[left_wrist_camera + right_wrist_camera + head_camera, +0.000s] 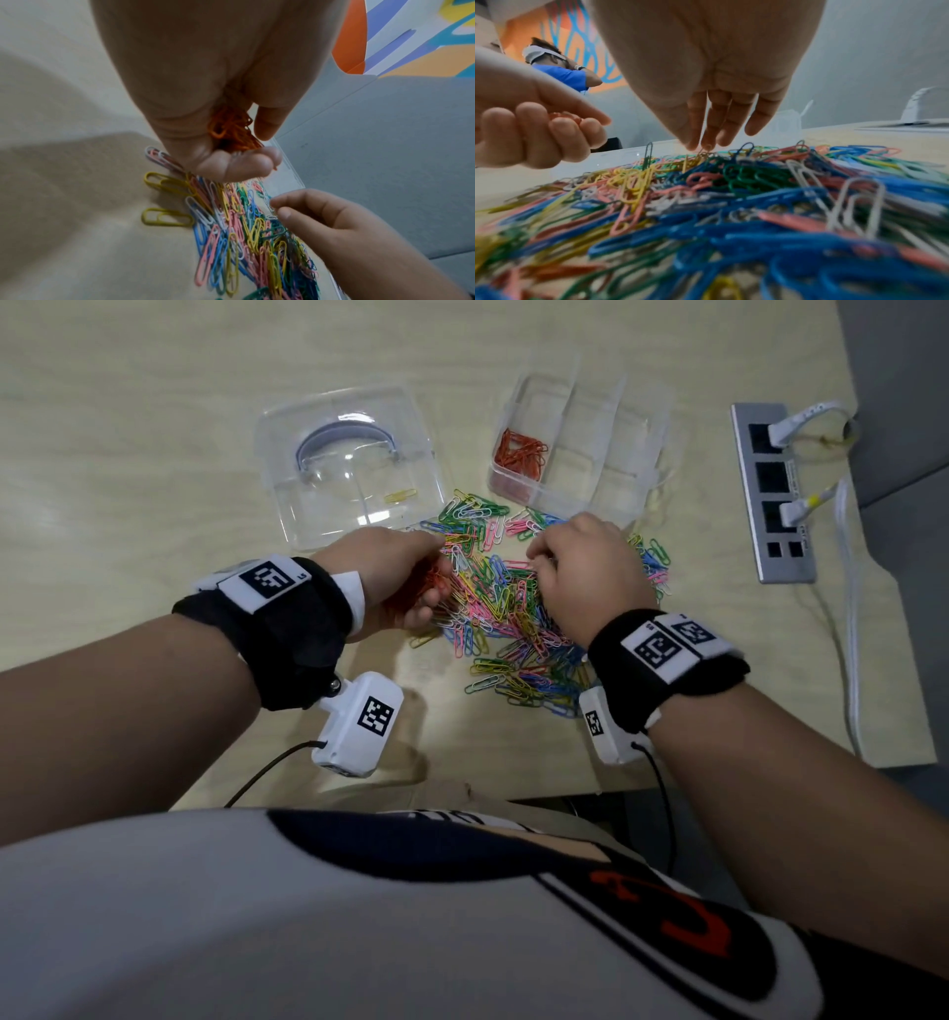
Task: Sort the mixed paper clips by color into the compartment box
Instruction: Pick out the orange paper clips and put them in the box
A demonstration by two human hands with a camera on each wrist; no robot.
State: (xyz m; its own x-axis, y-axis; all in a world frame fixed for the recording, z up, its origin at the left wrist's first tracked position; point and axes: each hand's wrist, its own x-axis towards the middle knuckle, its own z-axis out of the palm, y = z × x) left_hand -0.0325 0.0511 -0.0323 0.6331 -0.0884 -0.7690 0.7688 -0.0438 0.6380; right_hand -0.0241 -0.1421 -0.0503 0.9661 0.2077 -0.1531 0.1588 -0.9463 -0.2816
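Note:
A heap of mixed coloured paper clips (513, 613) lies on the wooden table. Behind it stands the clear compartment box (606, 454); orange clips (521, 454) fill its near-left compartment, and the other compartments look empty. My left hand (431, 577) hovers at the heap's left edge, fingers curled round a bunch of orange clips (231, 130). My right hand (700, 146) points down at the heap's far side, thumb and fingertip pinching a pale clip (706, 151) that still lies against the pile.
The box's clear lid (349, 459) lies at the back left with one yellow clip (400, 495) on it. A grey power strip (773, 490) with white plugs and cables sits at the right. The table's front edge (462, 793) is near my body.

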